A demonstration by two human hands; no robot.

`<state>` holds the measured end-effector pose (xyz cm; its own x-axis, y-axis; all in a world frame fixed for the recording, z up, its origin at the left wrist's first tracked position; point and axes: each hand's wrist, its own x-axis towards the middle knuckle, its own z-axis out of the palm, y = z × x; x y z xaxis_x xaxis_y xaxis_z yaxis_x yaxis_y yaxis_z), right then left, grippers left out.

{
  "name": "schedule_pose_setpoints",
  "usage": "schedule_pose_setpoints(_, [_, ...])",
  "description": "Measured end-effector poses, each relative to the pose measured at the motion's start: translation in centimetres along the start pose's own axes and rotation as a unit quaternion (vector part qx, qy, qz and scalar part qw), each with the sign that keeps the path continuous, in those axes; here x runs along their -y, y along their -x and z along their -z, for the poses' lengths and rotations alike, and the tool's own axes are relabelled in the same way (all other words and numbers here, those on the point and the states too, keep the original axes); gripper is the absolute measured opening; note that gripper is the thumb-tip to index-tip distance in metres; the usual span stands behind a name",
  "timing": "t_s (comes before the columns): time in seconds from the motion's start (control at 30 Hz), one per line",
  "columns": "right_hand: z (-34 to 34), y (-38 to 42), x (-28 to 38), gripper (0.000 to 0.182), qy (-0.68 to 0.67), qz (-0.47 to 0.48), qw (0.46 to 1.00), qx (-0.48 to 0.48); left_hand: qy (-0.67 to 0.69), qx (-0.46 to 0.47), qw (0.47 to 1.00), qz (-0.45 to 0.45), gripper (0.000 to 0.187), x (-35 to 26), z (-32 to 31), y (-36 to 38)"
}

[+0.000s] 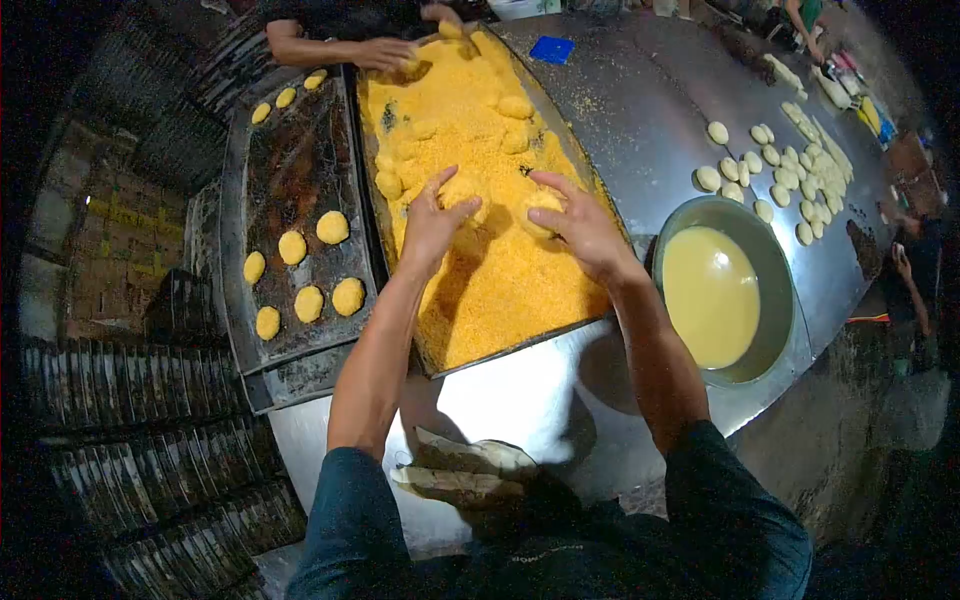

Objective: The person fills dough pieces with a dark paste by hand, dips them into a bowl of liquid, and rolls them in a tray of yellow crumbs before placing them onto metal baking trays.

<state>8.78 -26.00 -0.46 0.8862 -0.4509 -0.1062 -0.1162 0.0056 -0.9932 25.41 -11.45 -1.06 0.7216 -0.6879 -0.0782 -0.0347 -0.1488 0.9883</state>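
Note:
Over a long tray of yellow crumbs, both hands are closed around crumb-coated dough pieces. My left hand grips one coated dough piece, fingers curled over its left side. In my right hand is another coated dough piece, with the thumb across its front. Several more coated pieces lie in the crumbs farther back, such as this dough lump. To the left, a dark baking tray bears several flattened coated dough pieces, spaced apart, among them a round piece.
A large bowl of pale yellow liquid stands at the right. Beyond it, several uncoated dough pieces lie on the metal table. A co-worker's hand reaches into the crumbs' far end. A blue square lies near there.

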Motion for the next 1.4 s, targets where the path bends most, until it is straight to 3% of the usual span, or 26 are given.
schedule_pose_setpoints(0.07, [-0.2,0.6,0.1,0.043,-0.049,0.024,0.998,-0.007,0.083,0.045,0.993,0.066,0.053,0.2,0.6,1.1])
schedule_pose_setpoints(0.13, [-0.5,0.2,0.7,0.044,-0.034,-0.075,0.994,-0.074,0.119,0.051,0.988,0.088,0.05,0.8,1.9,2.2])
schedule_pose_setpoints(0.17, [-0.6,0.1,0.9,0.044,-0.03,-0.072,0.994,-0.075,0.151,0.048,0.982,0.107,0.047,0.6,2.7,3.0])
schedule_pose_setpoints(0.23, [-1.1,0.2,0.5,0.042,-0.258,-0.051,0.965,0.02,0.166,0.014,0.979,0.116,0.037,-0.8,3.9,6.0])
schedule_pose_setpoints(0.3, [-1.8,-0.3,-0.8,0.041,-0.23,-0.077,0.97,-0.01,0.161,0.069,0.978,0.11,0.029,-0.1,6.9,7.8])
schedule_pose_setpoints(0.37, [-3.3,-1.1,-1.7,0.038,-0.136,-0.133,0.98,-0.054,0.022,0.061,0.993,0.102,0.025,-1.6,10.4,10.9])
schedule_pose_setpoints(0.4, [-4.9,-0.8,-0.4,0.035,-0.121,-0.151,0.979,-0.065,0.093,0.083,0.988,0.087,0.025,1.5,12.9,11.5])
schedule_pose_setpoints(0.5, [-10.4,-2.1,0.6,0.028,-0.094,-0.129,0.987,-0.002,0.067,-0.004,0.991,0.112,0.035,2.8,20.0,14.5])
schedule_pose_setpoints(0.57, [-16.5,-4.4,1.4,0.028,-0.08,-0.115,0.99,0.029,0.166,-0.033,0.974,0.148,0.035,3.7,25.2,15.7])
schedule_pose_setpoints(0.6, [-19.4,-5.9,2.0,0.028,-0.07,-0.099,0.991,0.055,0.153,-0.051,0.972,0.17,0.035,3.6,27.7,15.9])
schedule_pose_setpoints(0.63, [-21.7,-8.7,1.5,0.027,0.025,-0.092,0.989,0.112,0.143,-0.075,0.971,0.176,0.033,4.5,30.3,15.8])
schedule_pose_setpoints(0.67, [-25.1,-11.1,1.4,0.026,0.028,-0.069,0.988,0.137,0.139,-0.097,0.972,0.161,0.031,4.6,32.3,15.9])
schedule_pose_setpoints(0.73, [-30.1,-18.2,-0.7,0.032,0.263,0.174,0.945,0.082,0.131,-0.126,0.973,0.145,0.029,5.2,35.6,15.4])
schedule_pose_setpoints(0.83, [-37.3,-24.2,1.3,0.041,0.39,0.264,0.882,-0.019,0.113,-0.141,0.974,0.135,0.026,6.4,39.5,12.4])
schedule_pose_setpoints(0.9, [-39.5,-27.7,-0.2,0.045,0.469,0.304,0.829,0.025,0.05,-0.153,0.983,0.091,0.022,6.5,40.8,9.9])
schedule_pose_setpoints(0.93, [-40.6,-28.4,-2.1,0.045,0.466,0.307,0.829,0.028,0.012,-0.155,0.984,0.09,0.021,6.5,41.4,8.7])
schedule_pose_setpoints(1.0, [-41.8,-29.8,-6.8,0.046,0.578,0.439,0.678,-0.114,-0.064,-0.163,0.984,0.045,0.021,7.7,43.3,5.2])
schedule_pose_setpoints(1.03, [-42.1,-29.9,-6.6,0.046,0.58,0.437,0.678,-0.11,-0.087,-0.169,0.982,0.022,0.021,7.9,43.8,3.3])
schedule_pose_setpoints(1.1, [-41.8,-29.2,-3.0,0.054,0.581,0.256,0.771,0.05,-0.152,-0.165,0.974,-0.028,0.026,7.4,44.5,-0.1])
schedule_pose_setpoints(1.13, [-40.8,-28.2,1.8,0.057,0.597,0.222,0.735,0.234,-0.221,-0.202,0.954,-0.028,0.029,7.3,44.4,-1.6])
schedule_pose_setpoints(1.17, [-39.9,-28.3,2.0,0.057,0.603,0.216,0.733,0.229,-0.29,-0.238,0.926,-0.031,0.032,7.0,44.5,-3.2])
schedule_pose_setpoints(1.23, [-37.7,-27.5,1.5,0.052,0.421,0.305,0.852,0.065,-0.317,-0.272,0.908,0.007,0.033,8.2,45.2,-6.7])
schedule_pose_setpoints(1.27, [-36.5,-25.3,2.3,0.052,0.413,0.289,0.86,0.081,-0.346,-0.268,0.899,0.009,0.035,8.6,45.4,-7.5])
schedule_pose_setpoints(1.33, [-34.4,-20.6,0.6,0.064,0.546,0.254,0.796,0.062,-0.41,-0.241,0.879,-0.039,0.031,12.1,46.6,-10.4])
schedule_pose_setpoints(1.37, [-34.4,-17.9,0.5,0.072,0.615,0.16,0.765,0.103,-0.424,-0.211,0.878,-0.074,0.029,13.5,47.1,-11.1])
schedule_pose_setpoints(1.4, [-34.1,-16.8,-1.6,0.078,0.653,0.09,0.738,0.143,-0.491,-0.21,0.842,-0.081,0.026,14.1,47.2,-11.4])
